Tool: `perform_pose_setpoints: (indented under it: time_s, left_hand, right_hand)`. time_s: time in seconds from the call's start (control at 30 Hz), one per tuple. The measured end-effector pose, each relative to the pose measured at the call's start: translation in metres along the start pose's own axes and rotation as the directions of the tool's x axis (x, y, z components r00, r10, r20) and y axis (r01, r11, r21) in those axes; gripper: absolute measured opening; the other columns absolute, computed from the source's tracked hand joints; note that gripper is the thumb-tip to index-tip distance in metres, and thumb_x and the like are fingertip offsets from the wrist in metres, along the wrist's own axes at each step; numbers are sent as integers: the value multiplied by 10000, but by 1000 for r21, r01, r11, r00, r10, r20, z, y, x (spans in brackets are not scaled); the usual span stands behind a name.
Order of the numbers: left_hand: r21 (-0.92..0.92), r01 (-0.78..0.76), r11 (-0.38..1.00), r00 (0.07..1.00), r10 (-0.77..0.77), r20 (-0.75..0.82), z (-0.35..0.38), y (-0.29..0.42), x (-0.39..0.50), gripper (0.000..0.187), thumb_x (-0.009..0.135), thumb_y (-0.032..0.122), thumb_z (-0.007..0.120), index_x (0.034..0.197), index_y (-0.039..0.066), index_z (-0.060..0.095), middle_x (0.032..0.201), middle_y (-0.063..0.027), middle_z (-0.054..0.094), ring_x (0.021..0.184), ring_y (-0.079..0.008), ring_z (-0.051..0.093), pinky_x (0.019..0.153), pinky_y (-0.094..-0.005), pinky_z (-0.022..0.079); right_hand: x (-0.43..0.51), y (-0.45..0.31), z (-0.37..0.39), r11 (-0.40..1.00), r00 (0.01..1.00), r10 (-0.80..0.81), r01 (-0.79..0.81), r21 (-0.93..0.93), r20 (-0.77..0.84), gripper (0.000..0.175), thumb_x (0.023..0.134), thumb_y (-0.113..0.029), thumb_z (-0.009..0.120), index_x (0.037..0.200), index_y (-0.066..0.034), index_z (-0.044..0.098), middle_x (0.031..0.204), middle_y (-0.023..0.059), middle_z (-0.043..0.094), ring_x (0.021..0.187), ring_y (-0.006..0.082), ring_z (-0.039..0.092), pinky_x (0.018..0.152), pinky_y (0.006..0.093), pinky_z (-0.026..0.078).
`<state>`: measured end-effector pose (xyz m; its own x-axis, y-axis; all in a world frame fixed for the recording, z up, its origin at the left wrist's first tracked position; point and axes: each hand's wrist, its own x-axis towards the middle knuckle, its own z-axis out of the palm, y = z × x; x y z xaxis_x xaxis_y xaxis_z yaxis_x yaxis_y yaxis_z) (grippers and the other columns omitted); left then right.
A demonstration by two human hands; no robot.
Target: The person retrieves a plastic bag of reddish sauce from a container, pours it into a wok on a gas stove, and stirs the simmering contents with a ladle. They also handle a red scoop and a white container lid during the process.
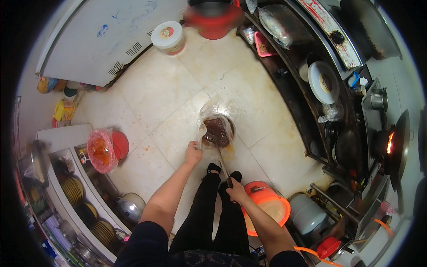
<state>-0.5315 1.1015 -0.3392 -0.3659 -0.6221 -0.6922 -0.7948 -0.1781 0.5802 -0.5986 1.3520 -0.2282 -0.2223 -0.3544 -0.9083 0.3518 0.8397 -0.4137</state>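
Note:
A round tub (234, 128) lined with a clear plastic bag (210, 107) stands on the tiled floor, holding dark brown paste (216, 130). My left hand (193, 154) pinches the bag's edge at the tub's near left side. My right hand (236, 191) is closed on the dark handle of a long metal-shafted utensil (223, 163). Its far end reaches into the paste; the shape of that end is hidden there. Both feet are just short of the tub.
On the left, a red bucket (120, 147) has a pink bag with orange contents. An orange bucket (286, 208) stands by my right leg. A lidded white tub (167, 36) is at the back. Flames burn under a wok (404, 147) on the right. Orange spots mark the floor.

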Motion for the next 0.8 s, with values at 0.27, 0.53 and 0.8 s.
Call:
perform_pose_setpoints:
  time_s: [0.27,0.53,0.8]
  left_hand:
    - [-121,100,988,993,-92,71,-8,21,-10,477,795,-15,521,1265,-1,439,766,-79,538,541,-167,532,470,-308,459]
    - [-58,100,993,992,-95,79,-21,35,-15,512,803,-11,523,1305,0,422,795,-89,551,555,-170,536,478,-301,466]
    - [-6,43,999,999,-43,25,-12,16,-24,483,845,56,545,1314,7,443,858,-115,605,633,-193,590,557,-307,505]
  right_hand:
    - [-14,27,-15,610,933,97,-332,720,347,260,878,-36,521,1115,-133,479,657,30,449,370,131,392,315,274,304]
    - [-37,73,-32,421,830,-173,-424,802,530,451,915,-79,486,1336,-232,428,676,19,420,365,82,307,333,228,251]
    - [-79,96,-50,432,834,-176,-411,803,522,493,896,-39,470,1347,-230,412,646,16,421,357,84,307,327,233,243]
